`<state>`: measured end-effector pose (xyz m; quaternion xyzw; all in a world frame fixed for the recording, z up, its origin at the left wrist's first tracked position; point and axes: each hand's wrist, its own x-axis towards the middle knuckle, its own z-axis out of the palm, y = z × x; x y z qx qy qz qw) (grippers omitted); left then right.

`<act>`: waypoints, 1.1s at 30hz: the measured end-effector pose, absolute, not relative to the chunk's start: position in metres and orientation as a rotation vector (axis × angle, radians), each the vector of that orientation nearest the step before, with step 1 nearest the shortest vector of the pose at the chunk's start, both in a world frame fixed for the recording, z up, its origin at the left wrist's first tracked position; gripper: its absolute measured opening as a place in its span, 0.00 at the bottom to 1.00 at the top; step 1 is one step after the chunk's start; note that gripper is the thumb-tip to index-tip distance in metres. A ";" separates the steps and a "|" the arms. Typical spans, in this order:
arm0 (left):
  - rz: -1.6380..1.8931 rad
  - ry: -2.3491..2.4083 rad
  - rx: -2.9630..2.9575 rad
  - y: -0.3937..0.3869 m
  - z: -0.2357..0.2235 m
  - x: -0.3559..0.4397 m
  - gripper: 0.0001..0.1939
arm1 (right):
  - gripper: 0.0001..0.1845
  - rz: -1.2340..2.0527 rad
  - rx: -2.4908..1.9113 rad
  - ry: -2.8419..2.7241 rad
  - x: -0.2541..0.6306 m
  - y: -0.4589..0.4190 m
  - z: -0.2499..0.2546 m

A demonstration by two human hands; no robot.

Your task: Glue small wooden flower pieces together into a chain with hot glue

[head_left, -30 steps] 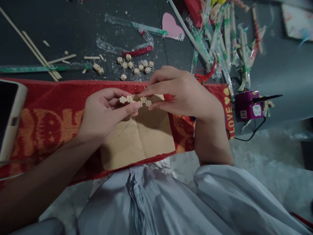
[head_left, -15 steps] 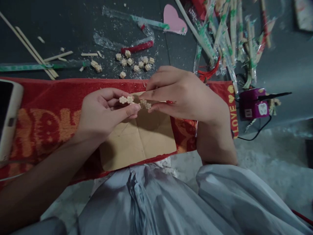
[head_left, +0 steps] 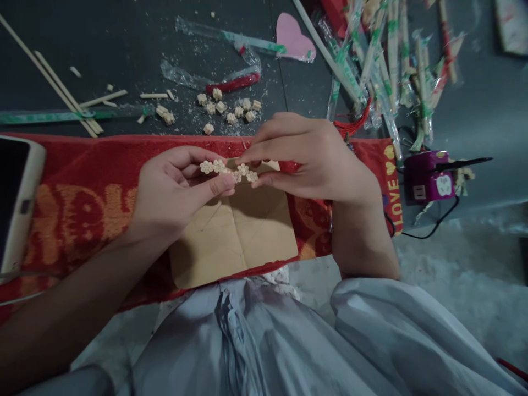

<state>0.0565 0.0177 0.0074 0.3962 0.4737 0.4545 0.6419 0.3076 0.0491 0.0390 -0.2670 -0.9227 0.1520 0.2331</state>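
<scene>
A short row of pale flower-shaped wooden slices (head_left: pixel 246 172) is held up between both hands. My left hand (head_left: pixel 173 187) pinches its left and middle part between thumb and fingers, hiding some of it. My right hand (head_left: pixel 307 154) closes on the right end, thumb below and fingertips above. Under the hands lies a creased tan card (head_left: pixel 243 236) with faint lines on it. It rests on a red towel (head_left: pixel 82 165) with orange patterns.
Beyond the towel lie several loose flower-shaped wooden pieces (head_left: pixel 231 117), thin sticks (head_left: pixel 61 88), and a pink heart (head_left: pixel 293 38). Plastic-wrapped sticks (head_left: pixel 383 60) pile up at the back right. A phone (head_left: pixel 16 203) is at left, a purple box with a cable (head_left: pixel 429 176) at right.
My right fingers have shifted slightly at the right end of the row, and more of its slices show. A red spot beside the right thumb no longer shows. My left hand keeps its pinch.
</scene>
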 end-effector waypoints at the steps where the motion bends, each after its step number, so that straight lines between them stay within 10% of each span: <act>1: 1.041 1.063 0.912 0.017 0.007 0.056 0.25 | 0.13 0.440 -0.709 -2.511 0.307 0.050 0.039; 11: 1.030 0.985 0.893 0.017 0.008 0.054 0.27 | 0.25 0.625 -0.598 -2.345 0.309 0.053 0.032; 33: 1.080 1.118 0.909 0.018 0.008 0.058 0.25 | 0.16 0.469 -0.751 -2.489 0.306 0.051 0.031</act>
